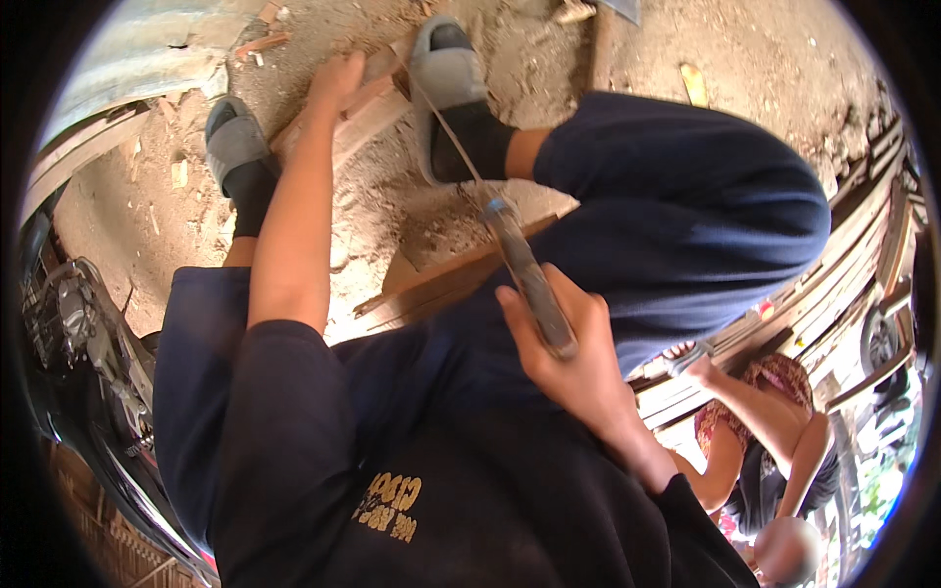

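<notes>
My right hand (569, 343) is wrapped round the dark straight handle of a long thin-bladed cutting tool (524, 269). A blue band marks the handle's blade end. From there the narrow blade runs up and left, past my right foot in a grey sandal (446, 73), toward a piece of wood (380, 67). It shows edge-on, so I cannot tell whether it has teeth. My left hand (335, 83) grips the wood near the blade's far end, its fingers partly hidden. Beneath lies a thicker wooden block (368, 127), between my two feet.
Another grey sandal (235, 142) is on my left foot. Sandy ground holds wood scraps (263, 44); a corrugated sheet (137, 49) lies far left. A motorcycle (88, 323) stands at left. Stacked planks (863, 265) and a seated person (769, 431) are at right.
</notes>
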The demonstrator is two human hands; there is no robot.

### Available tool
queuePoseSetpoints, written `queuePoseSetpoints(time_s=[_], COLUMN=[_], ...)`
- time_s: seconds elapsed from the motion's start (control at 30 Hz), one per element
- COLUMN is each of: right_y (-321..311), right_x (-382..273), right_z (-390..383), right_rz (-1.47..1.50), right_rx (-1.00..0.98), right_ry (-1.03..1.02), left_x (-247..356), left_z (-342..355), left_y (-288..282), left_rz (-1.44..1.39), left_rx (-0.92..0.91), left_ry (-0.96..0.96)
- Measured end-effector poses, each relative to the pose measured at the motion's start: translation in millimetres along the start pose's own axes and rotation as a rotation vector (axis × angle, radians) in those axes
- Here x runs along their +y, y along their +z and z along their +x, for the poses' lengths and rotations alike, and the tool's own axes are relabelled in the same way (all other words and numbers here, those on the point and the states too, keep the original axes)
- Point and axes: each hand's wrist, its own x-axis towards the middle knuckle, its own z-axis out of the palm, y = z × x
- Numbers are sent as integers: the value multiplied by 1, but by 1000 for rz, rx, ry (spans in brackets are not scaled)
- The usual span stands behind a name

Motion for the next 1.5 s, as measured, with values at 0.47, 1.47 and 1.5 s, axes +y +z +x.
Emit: queuePoseSetpoints(time_s=[0.47,1.47,1.5], right_y=[-20,-5,-5], right_x=[-14,-8,-8], right_z=[-46,-52,-47], right_rz=[-138,-196,-190], right_rx=[-16,19,6], right_ry=[54,-95,-20], left_x=[-28,-22,-15], left_z=[-3,2,-3], left_y=[12,26,30], left_rz=[-16,-117,-148], left_rx=[96,235,162], left_ry=[36,117,105])
